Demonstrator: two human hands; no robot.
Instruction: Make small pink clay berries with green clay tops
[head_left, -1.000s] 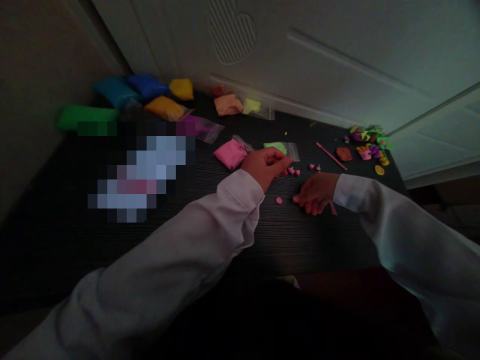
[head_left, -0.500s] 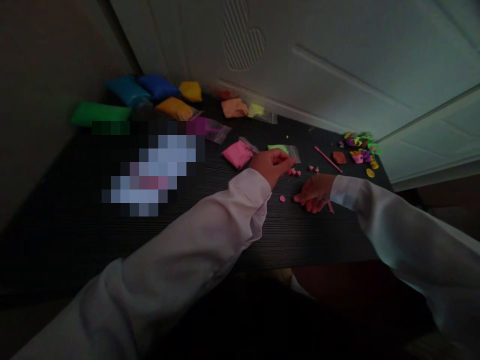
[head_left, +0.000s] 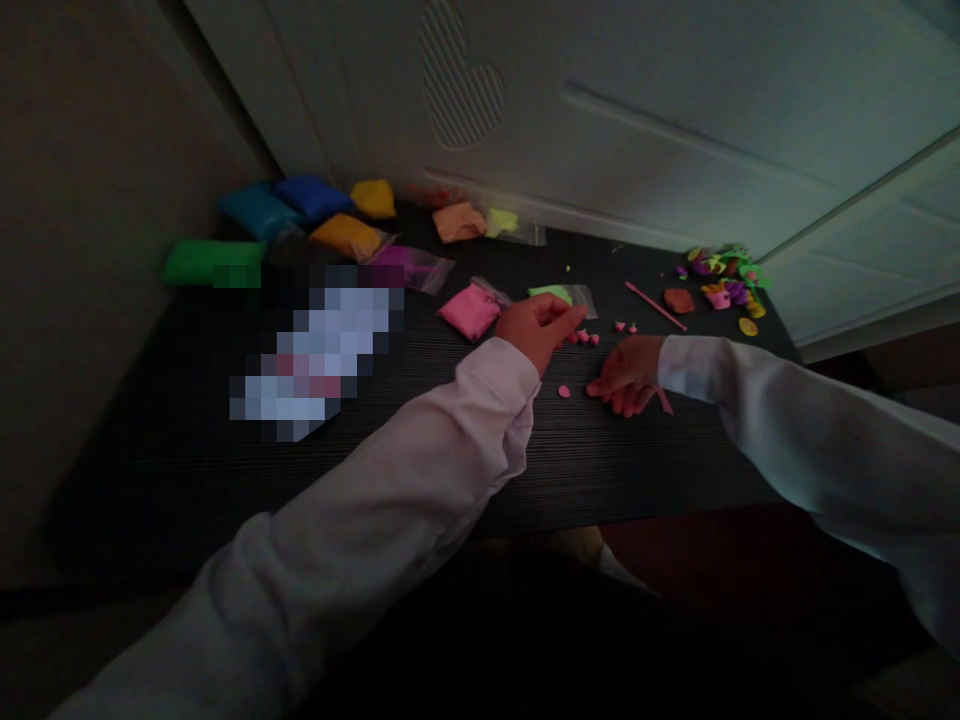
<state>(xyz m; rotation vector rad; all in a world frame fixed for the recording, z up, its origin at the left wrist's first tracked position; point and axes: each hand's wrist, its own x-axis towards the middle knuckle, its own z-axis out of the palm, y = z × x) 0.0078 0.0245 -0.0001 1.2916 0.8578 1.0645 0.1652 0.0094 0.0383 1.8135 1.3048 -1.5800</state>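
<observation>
My left hand (head_left: 538, 330) hovers over the dark table (head_left: 450, 460) with its fingers pinched together beside several tiny pink clay pieces (head_left: 586, 339); what it pinches is too small to see. My right hand (head_left: 628, 372) rests on the table with its fingers curled down, a pink clay stick (head_left: 664, 401) poking out beneath it. A small pink clay ball (head_left: 564, 391) lies between the two hands. A bag of pink clay (head_left: 469, 309) sits just left of my left hand, and a bag of green clay (head_left: 561, 296) lies behind it.
Bags of coloured clay lie at the back left: green (head_left: 196, 261), blue (head_left: 307, 196), yellow (head_left: 373, 198), orange (head_left: 457, 221). A pink tool stick (head_left: 655, 306) and a heap of small clay figures (head_left: 721, 280) sit at the back right. A white panelled door (head_left: 637, 110) stands behind the table.
Both hands stay almost in place over the pink pieces; the view has shifted slightly, and my right hand has slid a little toward the pink ball.
</observation>
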